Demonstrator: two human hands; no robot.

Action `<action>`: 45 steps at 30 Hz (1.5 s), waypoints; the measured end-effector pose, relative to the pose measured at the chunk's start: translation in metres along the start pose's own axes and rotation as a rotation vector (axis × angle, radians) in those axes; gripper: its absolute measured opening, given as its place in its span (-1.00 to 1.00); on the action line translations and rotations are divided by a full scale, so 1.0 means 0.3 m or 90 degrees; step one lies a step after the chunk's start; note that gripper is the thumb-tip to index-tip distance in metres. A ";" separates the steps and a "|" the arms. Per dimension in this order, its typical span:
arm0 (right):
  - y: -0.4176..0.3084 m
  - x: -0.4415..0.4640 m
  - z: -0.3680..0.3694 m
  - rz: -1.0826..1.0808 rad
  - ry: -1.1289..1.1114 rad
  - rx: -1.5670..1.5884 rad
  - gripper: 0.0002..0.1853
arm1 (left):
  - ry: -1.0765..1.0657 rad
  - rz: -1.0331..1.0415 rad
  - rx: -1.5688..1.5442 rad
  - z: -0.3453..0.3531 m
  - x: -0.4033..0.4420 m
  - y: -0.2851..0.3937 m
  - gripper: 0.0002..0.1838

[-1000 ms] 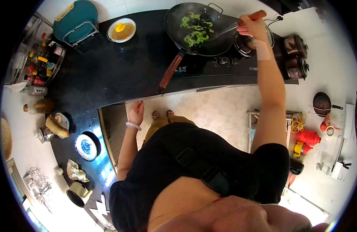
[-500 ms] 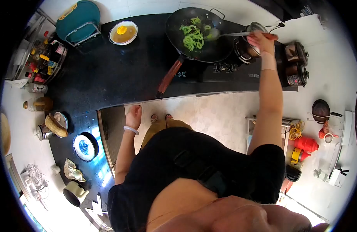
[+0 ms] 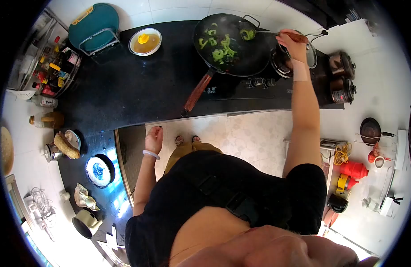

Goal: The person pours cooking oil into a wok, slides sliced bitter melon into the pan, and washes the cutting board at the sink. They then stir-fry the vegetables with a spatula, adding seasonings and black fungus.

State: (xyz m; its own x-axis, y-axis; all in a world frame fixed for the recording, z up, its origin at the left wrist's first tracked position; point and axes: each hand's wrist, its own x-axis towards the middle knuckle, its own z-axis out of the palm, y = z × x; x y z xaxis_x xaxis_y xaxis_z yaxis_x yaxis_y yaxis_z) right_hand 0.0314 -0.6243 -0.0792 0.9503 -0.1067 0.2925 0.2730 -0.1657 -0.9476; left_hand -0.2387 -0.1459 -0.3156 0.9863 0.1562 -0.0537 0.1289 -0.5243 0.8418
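Note:
My right hand [image 3: 292,44] is closed around the wooden handle of a metal spatula [image 3: 267,32], reaching over the right side of the stove. The spatula's head is at the far right inside the wok [image 3: 252,60], where it is covered by some green pieces. More green vegetable pieces [image 3: 224,52], looking like sliced peppers, lie spread over the wok's left and middle. Steam rises faintly there. Toward me points the wok's wooden handle [image 3: 198,92], which neither hand touches. My left hand [image 3: 154,139], with a pale bangle at the wrist, hangs before the counter edge, fingers curled and holding nothing visible.
A bowl of brownish liquid with something yellow [image 3: 145,42] stands left of the wok. A glass lid [image 3: 311,54] leans beside a second burner [image 3: 281,64]. Two dark pots [image 3: 342,90] sit at the right, bottles [image 3: 54,71] at the left. A patterned plate [image 3: 98,171] rests on the side counter.
The spatula has moved up toward the wok's far right side, gathering green pieces there. The remaining pieces have spread out. My right hand shifted slightly left; my left hand stays low.

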 end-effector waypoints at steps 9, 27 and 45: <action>-0.168 -0.102 0.240 -0.198 -0.491 -0.062 -0.83 | -0.033 0.016 0.009 0.002 0.014 -0.002 -0.82; -0.166 -0.411 0.214 -0.149 -0.337 -0.150 -0.84 | -0.050 0.047 -0.021 0.028 0.028 0.041 -0.84; 0.133 -0.145 -0.005 0.148 0.034 0.330 -0.84 | -0.007 -0.027 -0.016 0.029 -0.039 0.043 -0.79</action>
State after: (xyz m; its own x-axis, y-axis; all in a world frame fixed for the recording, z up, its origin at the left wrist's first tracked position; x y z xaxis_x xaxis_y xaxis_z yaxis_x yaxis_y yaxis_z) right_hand 0.0009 -0.6278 -0.1296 0.9891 -0.1341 0.0614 0.1074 0.3695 -0.9230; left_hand -0.2477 -0.1618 -0.3088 0.9811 0.1682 -0.0956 0.1681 -0.4966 0.8515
